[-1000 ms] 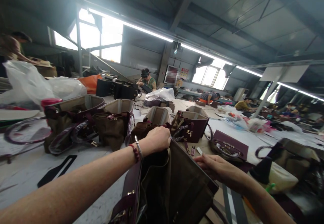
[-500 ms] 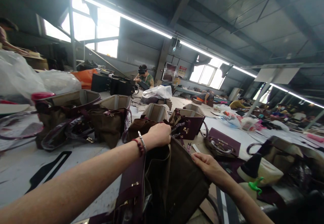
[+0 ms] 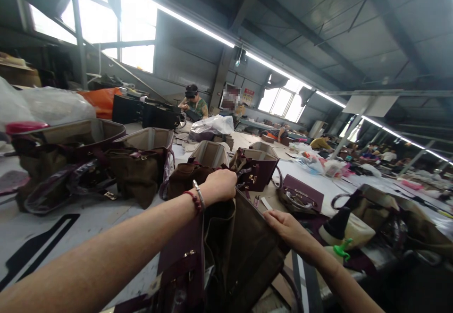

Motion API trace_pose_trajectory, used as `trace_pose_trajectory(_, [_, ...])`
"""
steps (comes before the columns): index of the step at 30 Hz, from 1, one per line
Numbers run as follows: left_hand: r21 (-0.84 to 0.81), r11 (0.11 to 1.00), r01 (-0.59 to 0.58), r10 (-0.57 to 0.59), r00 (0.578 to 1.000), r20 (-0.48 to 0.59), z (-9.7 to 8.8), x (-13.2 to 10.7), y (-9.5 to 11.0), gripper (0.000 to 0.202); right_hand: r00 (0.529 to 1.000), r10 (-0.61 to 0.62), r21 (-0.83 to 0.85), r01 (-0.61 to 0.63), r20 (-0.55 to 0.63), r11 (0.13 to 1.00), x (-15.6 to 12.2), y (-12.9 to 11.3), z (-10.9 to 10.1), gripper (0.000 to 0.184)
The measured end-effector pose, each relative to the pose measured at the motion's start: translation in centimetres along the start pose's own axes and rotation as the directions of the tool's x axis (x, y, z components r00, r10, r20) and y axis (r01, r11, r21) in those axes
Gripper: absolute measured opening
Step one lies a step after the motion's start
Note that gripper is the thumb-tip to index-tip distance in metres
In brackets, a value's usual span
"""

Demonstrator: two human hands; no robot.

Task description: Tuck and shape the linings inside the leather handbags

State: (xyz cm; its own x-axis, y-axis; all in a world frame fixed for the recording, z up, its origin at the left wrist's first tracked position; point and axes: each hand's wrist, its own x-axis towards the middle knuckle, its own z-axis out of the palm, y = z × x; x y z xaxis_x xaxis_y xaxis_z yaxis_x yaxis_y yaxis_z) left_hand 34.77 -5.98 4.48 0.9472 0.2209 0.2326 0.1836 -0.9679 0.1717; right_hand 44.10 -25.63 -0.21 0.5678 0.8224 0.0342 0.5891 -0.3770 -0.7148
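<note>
A handbag point(image 3: 253, 244) with dark brown cloth and a purple panel with gold fittings stands right in front of me, its mouth turned upward. My left hand point(image 3: 220, 185) is closed over the far end of its top edge, fingers curled out of sight. Farther down the same edge, my right hand point(image 3: 279, 223) pinches the rim between thumb and fingers. Just beyond my hands sits another purple bag point(image 3: 260, 173) with gold hardware. The inside of the held bag is mostly dark.
Several open bags point(image 3: 136, 176) line the table at left. A purple bag flap point(image 3: 300, 195) lies at right, near a pale bottle point(image 3: 356, 232) with a black cone and a green nozzle point(image 3: 342, 250). A black strip-like template point(image 3: 38, 251) lies at left. A co-worker point(image 3: 194, 105) sits across the table.
The view has turned slightly right, so the surroundings sit farther left. Both hands keep their grip on the bag's edge, with little other movement.
</note>
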Motion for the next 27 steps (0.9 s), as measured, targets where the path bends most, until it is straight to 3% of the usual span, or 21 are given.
trace_pose_trajectory(3, [0.006,1.0,-0.007,0.007,1.0,0.0,0.1,0.1,0.0,0.026,0.997,0.0,-0.045,-0.003,-0.08,0.999,0.8,0.3,0.6,0.031])
trace_pose_trajectory(7, [0.009,1.0,-0.01,0.01,1.0,0.007,0.2,-0.1,-0.1,0.026,0.983,-0.008,-0.057,-0.002,-0.182,0.998,1.2,1.0,1.5,0.035])
trace_pose_trajectory(15, [0.005,1.0,-0.023,0.023,0.999,0.038,0.3,0.0,-0.4,0.026,0.997,0.038,0.119,-0.031,-0.061,0.992,-0.1,1.5,1.0,0.044])
trace_pose_trajectory(27, [0.014,1.0,-0.026,0.026,1.0,0.018,0.3,0.0,-0.2,0.025,0.974,0.217,0.336,-0.182,-0.067,0.924,-2.4,1.2,-0.4,0.054])
